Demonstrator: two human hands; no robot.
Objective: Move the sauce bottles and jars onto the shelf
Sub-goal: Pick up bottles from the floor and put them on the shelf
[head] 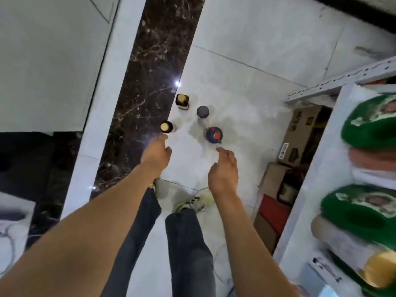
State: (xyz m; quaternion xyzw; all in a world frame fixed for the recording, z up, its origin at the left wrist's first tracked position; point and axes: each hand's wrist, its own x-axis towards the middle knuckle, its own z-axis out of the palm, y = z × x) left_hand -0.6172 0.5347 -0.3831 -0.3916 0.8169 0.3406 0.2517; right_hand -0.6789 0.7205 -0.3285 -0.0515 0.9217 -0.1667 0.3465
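White tiled floor (pixel 246 46), crossed by a dark marble strip (pixel 150 61). White shelf unit (pixel 308 168) at right, holding green-topped packages (pixel 368 123); cardboard boxes (pixel 300 133) on the floor beneath. Left hand (pixel 156 154) and right hand (pixel 224 170), both reaching down, fingers loose and apart, holding nothing. Four containers upright on the floor, none on the shelf: blue bottle with red cap (pixel 213 135) just beyond the right hand; grey-lidded jar (pixel 203 111); square gold-capped bottle (pixel 182 101); round gold-capped bottle (pixel 166 126) near the left fingertips, contact unclear.
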